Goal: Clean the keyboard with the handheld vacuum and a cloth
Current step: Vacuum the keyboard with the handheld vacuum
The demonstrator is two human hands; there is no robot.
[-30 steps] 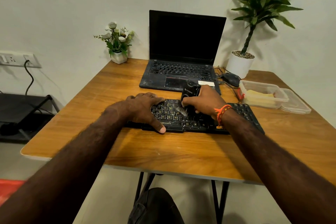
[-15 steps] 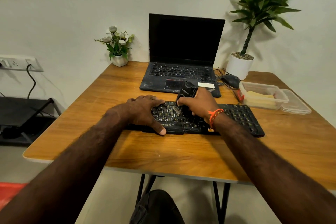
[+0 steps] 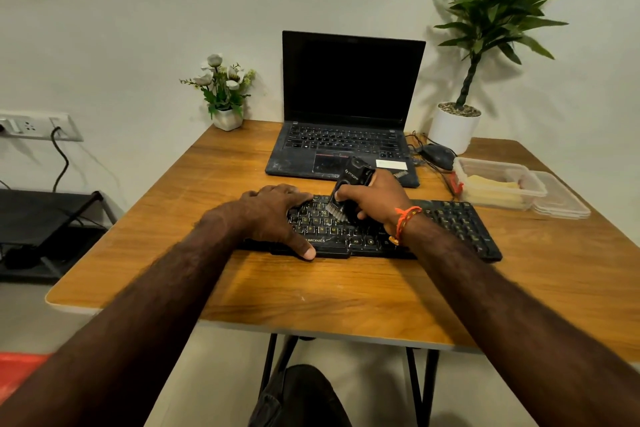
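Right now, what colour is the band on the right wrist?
Orange, a knotted thread band around the right wrist; the head view shows it clearly.

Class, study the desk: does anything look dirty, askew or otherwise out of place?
Yes. The laptop looks dusty, with pale smudges on its palm rest. The keyboard lies slightly askew, its right end nearer the table's front edge. The tub is open, its lid lying beside it. Nothing looks spilled or broken.
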